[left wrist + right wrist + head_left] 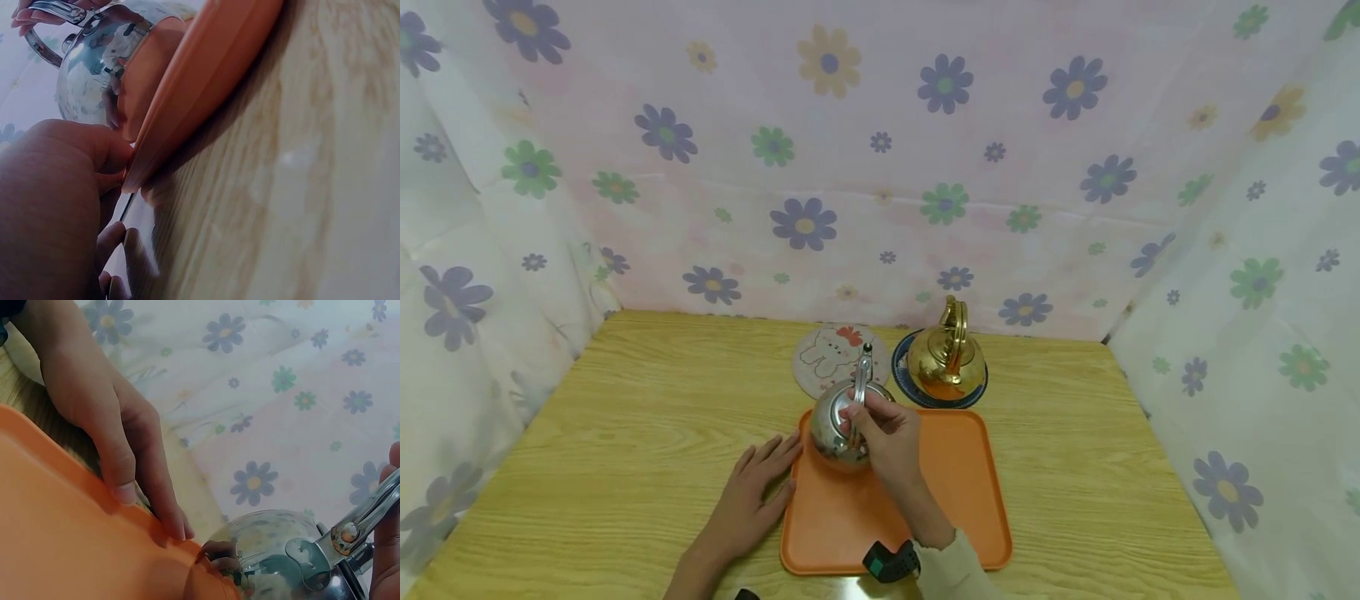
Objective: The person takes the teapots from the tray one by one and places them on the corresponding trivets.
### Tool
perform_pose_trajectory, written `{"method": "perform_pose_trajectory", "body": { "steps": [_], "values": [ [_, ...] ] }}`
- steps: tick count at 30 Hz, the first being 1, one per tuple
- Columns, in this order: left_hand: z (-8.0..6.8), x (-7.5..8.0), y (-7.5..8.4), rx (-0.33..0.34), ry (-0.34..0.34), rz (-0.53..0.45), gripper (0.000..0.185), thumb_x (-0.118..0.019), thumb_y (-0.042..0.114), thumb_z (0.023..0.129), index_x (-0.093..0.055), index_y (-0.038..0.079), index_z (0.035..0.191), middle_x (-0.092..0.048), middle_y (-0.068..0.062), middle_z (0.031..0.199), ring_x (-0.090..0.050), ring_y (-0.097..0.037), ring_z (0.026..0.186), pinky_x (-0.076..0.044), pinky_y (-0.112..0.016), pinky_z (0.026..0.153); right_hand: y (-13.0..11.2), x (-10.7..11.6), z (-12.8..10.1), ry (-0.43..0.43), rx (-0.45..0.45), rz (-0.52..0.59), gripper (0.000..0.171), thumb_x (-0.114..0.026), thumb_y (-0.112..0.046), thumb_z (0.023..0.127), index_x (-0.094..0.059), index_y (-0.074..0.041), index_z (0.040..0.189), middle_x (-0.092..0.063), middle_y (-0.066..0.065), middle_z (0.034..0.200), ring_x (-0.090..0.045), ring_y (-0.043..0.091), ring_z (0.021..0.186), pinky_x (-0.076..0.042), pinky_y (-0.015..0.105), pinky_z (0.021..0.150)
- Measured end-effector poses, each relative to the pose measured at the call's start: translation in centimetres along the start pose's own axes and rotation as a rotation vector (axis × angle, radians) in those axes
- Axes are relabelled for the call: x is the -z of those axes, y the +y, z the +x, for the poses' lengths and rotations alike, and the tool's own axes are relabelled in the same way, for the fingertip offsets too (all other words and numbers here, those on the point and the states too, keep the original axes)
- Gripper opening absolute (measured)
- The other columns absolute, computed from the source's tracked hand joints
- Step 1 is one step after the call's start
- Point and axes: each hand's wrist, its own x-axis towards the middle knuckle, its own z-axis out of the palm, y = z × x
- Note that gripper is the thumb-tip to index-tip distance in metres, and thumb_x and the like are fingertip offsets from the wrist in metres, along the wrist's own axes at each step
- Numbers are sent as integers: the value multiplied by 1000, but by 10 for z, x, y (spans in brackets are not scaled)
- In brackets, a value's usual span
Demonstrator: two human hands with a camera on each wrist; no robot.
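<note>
As I watch remotely, right hand [895, 437] grips round silver metal kettle [831, 423], eleven o'clock over rectangular orange plastic tray [955, 483], left hand [748, 500] straight-fingered, touching tray rim at ten.

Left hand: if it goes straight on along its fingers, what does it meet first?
The left rim of the orange tray, which the left hand already seems to touch. Past that rim, probably the silver kettle; exact height and depth are unclear.
</note>
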Motion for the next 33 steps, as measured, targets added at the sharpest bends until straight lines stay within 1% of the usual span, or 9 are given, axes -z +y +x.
{"method": "perform_pose_trajectory", "body": {
  "steps": [5, 12, 21, 26, 31, 33],
  "values": [
    [0, 0, 1, 4, -5, 2, 49, -69, 13, 94, -60, 7, 142, -55, -10, 150, -47, -43, 139, -23, -65, 110, 0, 2, 4, 14, -15, 9, 32, -64, 4, 95, -59, 30, 115, -76, -8, 83, -72, 3, 72, -60, 22, 71],
    [1, -1, 1, -1, 1, 12, 50, -69, 14, 95, -60, 8, 143, -54, -10, 151, -46, -42, 139, -21, -59, 113, 3, 6, 10, -10, 21, -14, 31, -64, 4, 96, -59, 30, 113, -76, -8, 82, -73, 4, 71, -61, 23, 71],
    [0, 0, 2, 7, -1, 11, 49, -68, 14, 95, -60, 7, 143, -55, -11, 150, -46, -43, 139, -22, -63, 112, 1, 7, 14, -16, -4, -21, 31, -63, 2, 97, -61, 26, 116, -76, -7, 83, -74, 6, 74, -61, 25, 73],
    [-1, -1, 2, 14, -3, 13, 49, -67, 14, 96, -59, 8, 144, -54, -10, 151, -46, -42, 139, -21, -60, 114, 0, 7, 16, -21, -10, -40, 30, -63, 1, 97, -63, 24, 116, -76, -8, 84, -73, 5, 75, -61, 24, 74],
    [-1, -1, 1, 7, 0, 12, 50, -68, 14, 96, -59, 8, 144, -54, -9, 151, -46, -42, 139, -19, -56, 116, 0, 7, 21, -19, -12, -58, 28, -63, 0, 98, -65, 23, 115, -75, -7, 82, -72, 6, 75, -61, 24, 74],
    [-1, -1, 1, 1, 0, 9, 50, -68, 14, 95, -59, 8, 144, -55, -10, 151, -46, -43, 139, -20, -59, 115, 1, 8, 23, -17, -15, -61, 28, -63, 0, 98, -64, 23, 114, -74, -7, 82, -71, 6, 74, -61, 24, 73]
  ]
}}
